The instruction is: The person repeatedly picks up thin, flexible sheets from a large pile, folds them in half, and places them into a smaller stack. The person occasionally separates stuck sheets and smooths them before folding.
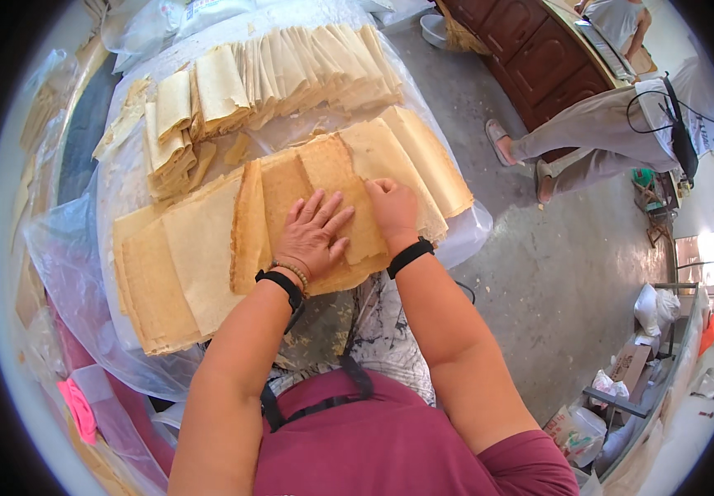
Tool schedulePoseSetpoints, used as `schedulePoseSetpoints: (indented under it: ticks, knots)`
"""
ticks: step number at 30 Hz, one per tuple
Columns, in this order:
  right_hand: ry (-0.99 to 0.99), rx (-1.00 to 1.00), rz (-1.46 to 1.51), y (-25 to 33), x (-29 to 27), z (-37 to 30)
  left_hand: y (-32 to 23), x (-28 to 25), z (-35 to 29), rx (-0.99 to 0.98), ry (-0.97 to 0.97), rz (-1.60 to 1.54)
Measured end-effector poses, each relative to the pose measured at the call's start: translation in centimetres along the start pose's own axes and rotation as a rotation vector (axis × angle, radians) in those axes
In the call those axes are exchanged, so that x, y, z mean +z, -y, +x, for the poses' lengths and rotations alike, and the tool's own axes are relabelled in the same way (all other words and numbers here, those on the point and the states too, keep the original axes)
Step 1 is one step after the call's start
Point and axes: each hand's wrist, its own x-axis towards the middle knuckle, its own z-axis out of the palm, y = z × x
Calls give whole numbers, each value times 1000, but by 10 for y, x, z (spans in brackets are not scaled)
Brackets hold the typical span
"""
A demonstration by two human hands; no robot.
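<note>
Thin yellowish-tan sheets, which look like dried tofu skin, lie overlapping in a wide stack (200,256) across the near part of the table. My left hand (311,236) rests palm down on the middle sheets, its fingers spread. To its right, my right hand (392,213) is closed, with the fingertips pinching the edge of a darker tan sheet (361,236). What lies under that hand is hidden. Beyond the stack stands a row of folded sheets (307,70) packed upright side by side, with a few folded bundles (168,140) at its left end.
Clear plastic film (84,273) covers the table and hangs off its left side. A person in light trousers (597,124) stands at the right by a dark wooden cabinet (530,58). A metal rack (621,401) with bags is at lower right.
</note>
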Motion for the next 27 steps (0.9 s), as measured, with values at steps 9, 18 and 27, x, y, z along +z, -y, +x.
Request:
schedulePoseSetpoints:
  ticks: [9,18,27]
  knots:
    - [184,186,282,0,-35,16,1,2,-1,6,-57,-34]
    - [319,-128,-314,13,-34,0,1,4,-2,7,-70,-11]
    - [74,20,-12,-17,-46,13,0,2,-1,2,-56,-6]
